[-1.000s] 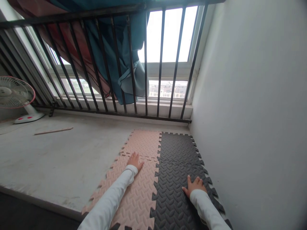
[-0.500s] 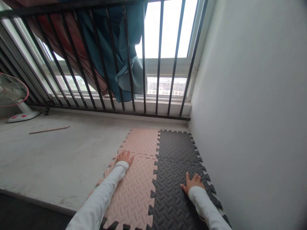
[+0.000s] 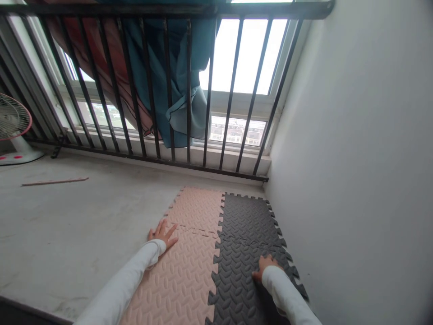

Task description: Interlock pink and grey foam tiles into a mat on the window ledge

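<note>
Interlocking foam floor mats lie on the concrete floor by the wall: two pink tiles (image 3: 189, 253) on the left, two dark grey tiles (image 3: 243, 243) on the right. My left hand (image 3: 161, 234) lies flat with fingers spread on the left edge of the pink mat, near the seam between the two pink tiles. My right hand (image 3: 264, 264) presses on the near grey tile, close to its right toothed edge, its fingers curled down onto the foam. Both arms wear white sleeves. Neither hand holds anything.
A white wall (image 3: 355, 171) stands right beside the grey tiles. Black railing bars (image 3: 189, 95) front a window with blue and red cloth (image 3: 169, 76) hanging. A fan (image 3: 13, 131) and a thin wooden stick (image 3: 54, 182) are at the far left on the floor.
My left hand slid leftward from the middle of the pink mat to its left edge. My right hand stayed on the grey tile and curled its fingers. The view shifted slightly.
</note>
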The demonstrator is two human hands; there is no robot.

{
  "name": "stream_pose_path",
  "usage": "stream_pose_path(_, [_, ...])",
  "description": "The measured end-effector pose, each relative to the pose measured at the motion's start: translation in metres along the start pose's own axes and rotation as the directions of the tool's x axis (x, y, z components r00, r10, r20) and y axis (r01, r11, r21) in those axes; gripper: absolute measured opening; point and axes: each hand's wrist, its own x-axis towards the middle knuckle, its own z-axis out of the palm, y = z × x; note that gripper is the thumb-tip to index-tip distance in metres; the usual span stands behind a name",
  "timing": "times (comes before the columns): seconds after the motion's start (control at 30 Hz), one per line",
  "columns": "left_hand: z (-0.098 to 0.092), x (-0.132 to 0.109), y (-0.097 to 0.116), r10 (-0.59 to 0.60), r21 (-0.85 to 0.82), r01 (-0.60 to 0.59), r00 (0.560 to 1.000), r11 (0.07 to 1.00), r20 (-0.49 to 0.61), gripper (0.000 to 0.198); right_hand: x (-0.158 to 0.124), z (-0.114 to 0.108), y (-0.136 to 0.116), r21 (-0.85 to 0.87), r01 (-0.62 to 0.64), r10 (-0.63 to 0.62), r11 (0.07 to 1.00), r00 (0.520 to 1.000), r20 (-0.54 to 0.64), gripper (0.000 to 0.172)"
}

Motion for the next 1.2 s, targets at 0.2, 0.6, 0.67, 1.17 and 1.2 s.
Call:
stream_pose_path(0.2, [0.003,0.001,0.0,0.003,-0.02,-0.002,1.0,1.0,0.009,0.059,0.052,-0.03,-0.072,0.072,0.199,-0.188,0.977,0.972,-0.144,0.072])
stream_pose_path(0.6, [0.012,0.004,-0.007,0.033,-0.045,-0.032,0.999,0.998,0.022,0.061,0.169,-0.055,-0.159,0.183,0.214,-0.145,0.96,0.933,-0.33,0.073])
stream_pose_path(0.67, [0.013,0.004,-0.009,0.039,-0.038,-0.038,0.999,0.999,0.025,0.061,0.183,-0.058,-0.163,0.183,0.219,-0.151,0.958,0.934,-0.324,0.074])
stream_pose_path(1.17, [0.009,0.0,-0.009,0.038,0.023,-0.039,0.998,0.999,0.04,0.063,0.206,-0.06,-0.164,0.135,0.256,-0.193,0.957,0.914,-0.358,0.079])
stream_pose_path(1.2, [0.009,0.0,-0.009,0.037,0.023,-0.038,0.998,0.999,0.041,0.063,0.205,-0.059,-0.164,0.136,0.256,-0.193,0.957,0.912,-0.362,0.078])
